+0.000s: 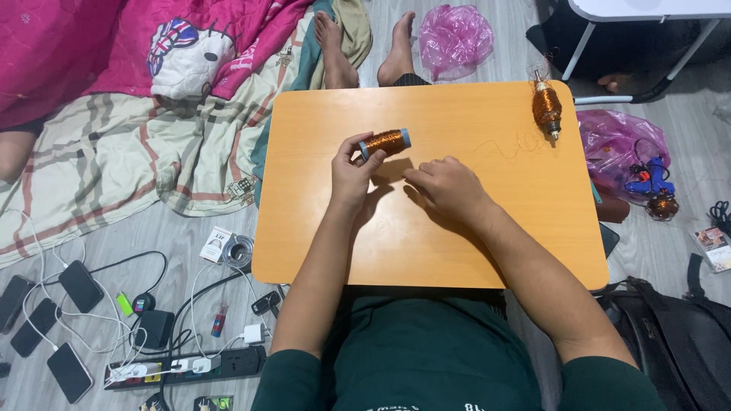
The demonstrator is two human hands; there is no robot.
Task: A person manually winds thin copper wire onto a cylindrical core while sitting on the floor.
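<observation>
The left hand (352, 176) held a copper spool (385, 141) above the table (426, 251); the right hand (449, 187) rested beside it.

Small white box (218, 243) with dark print, lying on the grey floor just off the table's (304, 259) near left corner, beside a coil of clear cable. Four dark phones (81, 286) lower left, screens black, strung on white leads. Small printed packet (715, 245), reddish and pale, on the floor at far right.
</observation>
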